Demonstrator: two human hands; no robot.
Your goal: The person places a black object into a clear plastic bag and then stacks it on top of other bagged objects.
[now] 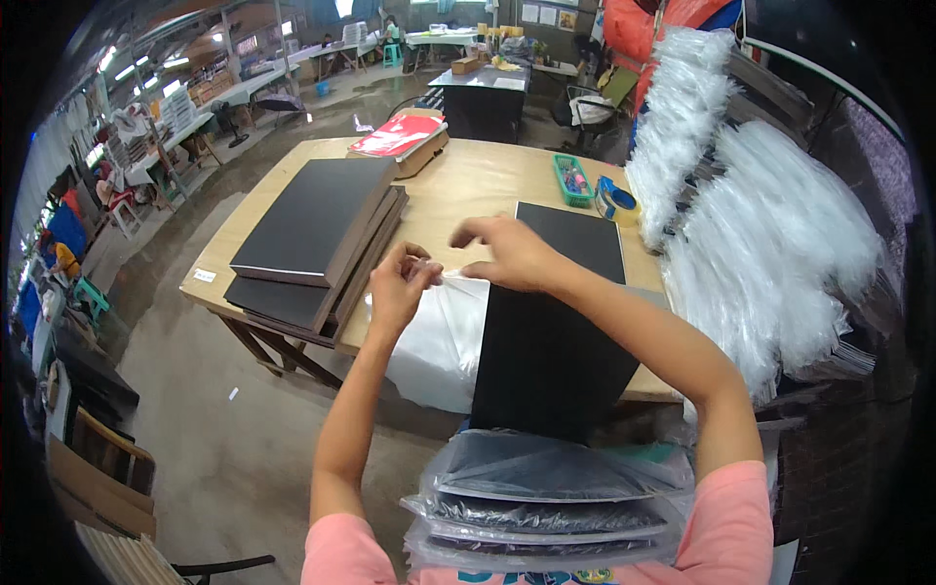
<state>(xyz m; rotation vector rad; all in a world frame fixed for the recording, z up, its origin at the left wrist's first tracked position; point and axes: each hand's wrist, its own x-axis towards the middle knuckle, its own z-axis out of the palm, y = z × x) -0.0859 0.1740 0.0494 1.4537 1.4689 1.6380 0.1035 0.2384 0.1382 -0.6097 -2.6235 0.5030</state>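
My left hand (403, 286) pinches the upper edge of a clear plastic bag (439, 346), which hangs over the table's near edge. Just right of it, my right hand (509, 255) has its thumb and fingers apart in a curve, above the bag's top corner; whether the thumb touches the plastic I cannot tell. Beneath my right hand and forearm lies a large black board (546, 341), flat on the table and reaching over its near edge. Against my body are several black boards in clear plastic (556, 473), stacked.
A stack of thick black boards (312, 219) stands on the wooden table (468, 175), left. Behind it lies a red-and-white packet (402, 136). A green basket (573, 182) and blue tape dispenser (614, 200) sit far right. Clear plastic bags (770, 253) heap up along the right side.
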